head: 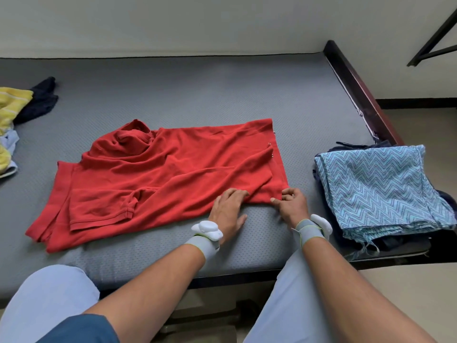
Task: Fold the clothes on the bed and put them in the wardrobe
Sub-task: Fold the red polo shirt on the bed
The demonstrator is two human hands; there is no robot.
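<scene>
A red polo shirt (158,174) lies spread on the grey mattress (197,95), collar to the far left, one side folded over the body. My left hand (228,211) grips the shirt's near hem, fingertips tucked under the red cloth. My right hand (291,204) pinches the hem's near right corner with curled fingers. A folded blue zigzag-patterned cloth (378,184) tops a stack of folded dark clothes at the mattress's right end. The wardrobe is out of view.
Unfolded clothes lie at the left edge: a yellow striped garment (11,105), a dark navy one (42,100) and a pale blue piece (10,139). The dark wooden bed frame (356,87) runs along the right. My knees are at the bed's near edge.
</scene>
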